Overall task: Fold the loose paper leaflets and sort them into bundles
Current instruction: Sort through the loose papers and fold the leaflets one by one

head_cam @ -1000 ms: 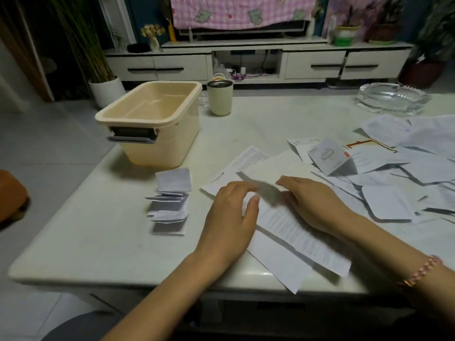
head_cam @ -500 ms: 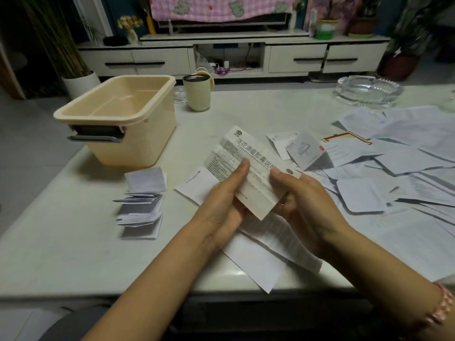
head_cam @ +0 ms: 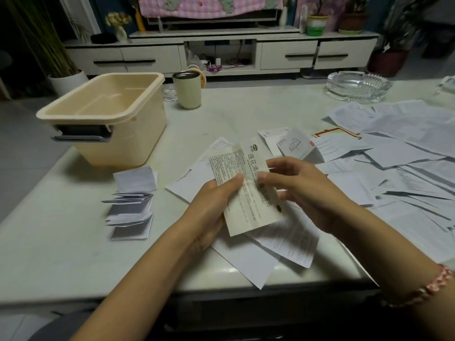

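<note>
Two hands hold one printed leaflet point(head_cam: 248, 193) over the near edge of the counter point(head_cam: 61, 254).

Head view: the left hand point(head_cam: 209, 210) pinches the leaflet's left side with the thumb on top. The right hand point(head_cam: 305, 193) pinches its right side with curled fingers. The leaflet is lifted above flat sheets point(head_cam: 246, 262) at the near edge. A stack of folded leaflets point(head_cam: 130, 207) lies toward the left edge, near a beige tub point(head_cam: 108, 119). Loose leaflets point(head_cam: 406, 153) cover the right side. A cup point(head_cam: 187, 92) and a glass ashtray point(head_cam: 359, 86) stand by the far edge.
</note>
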`<state>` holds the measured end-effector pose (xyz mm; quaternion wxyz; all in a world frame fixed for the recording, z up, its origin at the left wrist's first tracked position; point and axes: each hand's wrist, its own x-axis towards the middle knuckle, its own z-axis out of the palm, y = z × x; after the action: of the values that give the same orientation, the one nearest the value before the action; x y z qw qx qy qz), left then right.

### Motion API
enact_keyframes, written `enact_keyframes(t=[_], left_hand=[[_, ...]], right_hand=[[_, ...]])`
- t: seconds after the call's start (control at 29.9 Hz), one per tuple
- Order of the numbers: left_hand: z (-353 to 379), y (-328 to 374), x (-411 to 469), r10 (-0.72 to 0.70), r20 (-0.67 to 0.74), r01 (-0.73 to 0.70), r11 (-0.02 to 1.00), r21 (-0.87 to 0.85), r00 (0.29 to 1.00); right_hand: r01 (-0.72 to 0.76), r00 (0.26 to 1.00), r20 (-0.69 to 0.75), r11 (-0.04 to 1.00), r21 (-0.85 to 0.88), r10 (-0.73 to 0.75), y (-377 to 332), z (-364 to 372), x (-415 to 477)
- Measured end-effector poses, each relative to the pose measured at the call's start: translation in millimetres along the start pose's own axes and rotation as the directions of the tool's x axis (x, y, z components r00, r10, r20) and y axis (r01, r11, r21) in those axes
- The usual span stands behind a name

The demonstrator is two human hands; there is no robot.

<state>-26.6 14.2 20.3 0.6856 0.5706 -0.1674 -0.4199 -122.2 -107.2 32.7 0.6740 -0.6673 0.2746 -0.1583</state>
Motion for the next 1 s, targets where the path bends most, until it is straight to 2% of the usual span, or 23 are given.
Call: enact_keyframes(t=[0.1,0.37,0.47,0.6,0.67,0.8,1.0], left_hand=[[-3,-1,-3,-0.012,0.019,0.011,0.999,0.041,1.000],[-15,5,-5,0.036,-0.040,-0.026,0.977,0.214,0.999],[-18,7,-7,0.043,-0.030,-0.037,0.983,0.180,0.999],[-21,10,-10,-0.013,-0.046,0.014,1.000,0.017,0.999],[-23,11,-10,-0.031,-0.042,0.031,1.000,-0.004,0.999],[-22,11,-9,-0.037,-0.062,0.038,0.999,0.013,0.997],[-24,6,-10,-0.032,-0.020,0.035,0.980,0.196,0.999]], right_hand=[[-0.073,0.993,0.095,0.997,0.028,0.070,3,4,-1],[-0.085,0.995,0.061,0.989,0.118,0.078,5,3,2],[-0.040,0.998,0.059,0.996,0.080,0.036,6,4,1],[0.036,0.999,0.032,0.999,-0.008,-0.036,8,7,-3],[0.083,0.996,0.030,0.994,-0.064,-0.082,8,8,-5],[0.160,0.987,0.053,0.970,-0.181,-0.153,7,11,-7],[0.191,0.981,0.063,0.965,-0.181,-0.183,7,13,-7]])
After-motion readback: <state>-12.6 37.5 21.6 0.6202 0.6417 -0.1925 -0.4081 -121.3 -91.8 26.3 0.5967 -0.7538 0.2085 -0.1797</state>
